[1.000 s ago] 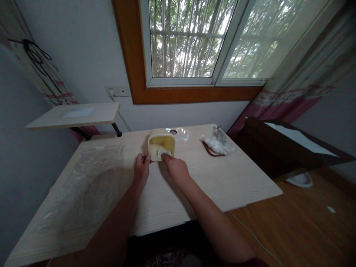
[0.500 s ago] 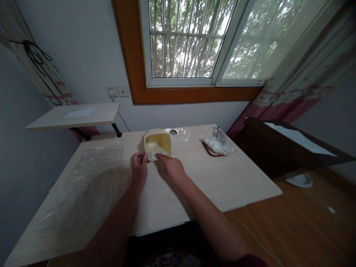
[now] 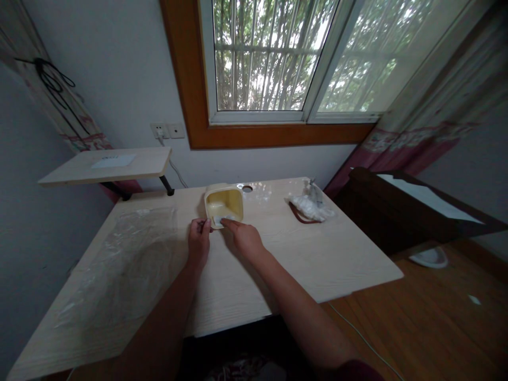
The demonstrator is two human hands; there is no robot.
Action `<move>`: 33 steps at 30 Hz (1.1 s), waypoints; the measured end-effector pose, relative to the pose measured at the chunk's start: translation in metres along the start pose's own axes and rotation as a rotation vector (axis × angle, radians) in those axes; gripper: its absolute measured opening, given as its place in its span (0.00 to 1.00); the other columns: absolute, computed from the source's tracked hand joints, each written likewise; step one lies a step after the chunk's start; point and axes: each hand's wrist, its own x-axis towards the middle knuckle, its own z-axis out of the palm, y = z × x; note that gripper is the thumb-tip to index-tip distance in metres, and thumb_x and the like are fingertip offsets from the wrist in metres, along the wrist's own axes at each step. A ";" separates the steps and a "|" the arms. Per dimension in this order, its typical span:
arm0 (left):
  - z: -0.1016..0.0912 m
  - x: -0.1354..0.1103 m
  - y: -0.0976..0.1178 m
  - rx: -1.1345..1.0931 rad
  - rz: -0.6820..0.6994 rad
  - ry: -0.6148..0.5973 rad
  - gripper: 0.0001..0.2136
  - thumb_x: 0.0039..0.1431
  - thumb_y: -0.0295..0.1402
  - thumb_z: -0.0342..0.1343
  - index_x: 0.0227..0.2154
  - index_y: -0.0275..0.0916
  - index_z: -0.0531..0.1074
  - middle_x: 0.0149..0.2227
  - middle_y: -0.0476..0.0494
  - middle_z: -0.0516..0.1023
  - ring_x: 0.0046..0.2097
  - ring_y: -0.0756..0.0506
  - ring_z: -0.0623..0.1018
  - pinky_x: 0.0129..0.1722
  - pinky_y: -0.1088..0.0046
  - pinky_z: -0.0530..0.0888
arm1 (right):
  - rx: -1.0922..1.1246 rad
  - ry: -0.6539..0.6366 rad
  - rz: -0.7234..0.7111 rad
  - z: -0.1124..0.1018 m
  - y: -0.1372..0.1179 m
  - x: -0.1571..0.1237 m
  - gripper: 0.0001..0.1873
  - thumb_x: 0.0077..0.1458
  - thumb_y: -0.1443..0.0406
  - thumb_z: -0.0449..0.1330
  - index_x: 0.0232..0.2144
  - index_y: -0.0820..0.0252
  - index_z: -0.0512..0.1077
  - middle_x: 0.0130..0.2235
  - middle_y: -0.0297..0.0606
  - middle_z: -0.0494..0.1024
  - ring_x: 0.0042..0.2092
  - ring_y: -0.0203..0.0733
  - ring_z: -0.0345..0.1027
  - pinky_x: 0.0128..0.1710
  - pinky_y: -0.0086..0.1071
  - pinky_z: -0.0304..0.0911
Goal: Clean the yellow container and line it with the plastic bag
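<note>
A small cream-yellow plastic box (image 3: 224,201) stands near the back of the table, its hollow side facing me. At its near left corner my left hand (image 3: 199,241) is closed, thumb against the rim, around a small dark, reddish thing too small to name. My right hand (image 3: 246,239) reaches in from the right. Its forefinger is stretched out onto a small whitish piece (image 3: 217,219) at the near rim of the box; the other fingers are mostly hidden beneath the hand. I cannot tell whether the piece is stuck to the box.
A clear plastic sheet (image 3: 130,259) lies flat on the left of the table (image 3: 317,259). Toward the back right are a crumpled clear bag (image 3: 311,207) and a brown strap (image 3: 299,214). A raised shelf (image 3: 146,165) stands at the back left; a cable hole (image 3: 247,189) is behind the box.
The box and both hands appear shifted very slightly left. My right forefinger stays on the whitish piece, and my left hand keeps its grip at the corner.
</note>
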 end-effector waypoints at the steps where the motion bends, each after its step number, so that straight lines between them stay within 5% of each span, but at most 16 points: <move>1: 0.000 0.000 -0.001 0.003 -0.003 -0.001 0.13 0.58 0.44 0.59 0.37 0.40 0.69 0.30 0.49 0.74 0.32 0.48 0.76 0.36 0.72 0.73 | 0.002 0.002 -0.003 0.000 0.000 0.000 0.32 0.60 0.71 0.50 0.65 0.48 0.64 0.64 0.31 0.71 0.58 0.42 0.72 0.59 0.36 0.65; 19: 0.003 -0.001 0.000 0.058 0.008 -0.013 0.12 0.59 0.44 0.59 0.35 0.40 0.70 0.30 0.49 0.74 0.33 0.47 0.76 0.37 0.71 0.73 | -0.160 -0.015 0.106 -0.013 0.003 -0.011 0.24 0.68 0.62 0.46 0.64 0.52 0.64 0.61 0.42 0.74 0.50 0.49 0.77 0.49 0.42 0.71; 27: 0.000 0.001 -0.008 0.043 -0.006 -0.006 0.13 0.58 0.45 0.60 0.36 0.40 0.70 0.32 0.48 0.75 0.34 0.47 0.77 0.38 0.71 0.73 | -0.038 -0.021 -0.037 -0.008 -0.025 -0.014 0.26 0.67 0.62 0.49 0.66 0.53 0.62 0.65 0.40 0.69 0.55 0.47 0.74 0.52 0.39 0.70; 33: 0.001 0.000 -0.002 0.041 -0.014 -0.004 0.13 0.58 0.45 0.59 0.35 0.40 0.70 0.31 0.48 0.75 0.33 0.47 0.77 0.37 0.71 0.73 | -0.119 -0.042 0.016 -0.015 -0.012 -0.015 0.26 0.67 0.62 0.48 0.65 0.52 0.62 0.66 0.40 0.68 0.54 0.47 0.75 0.51 0.41 0.71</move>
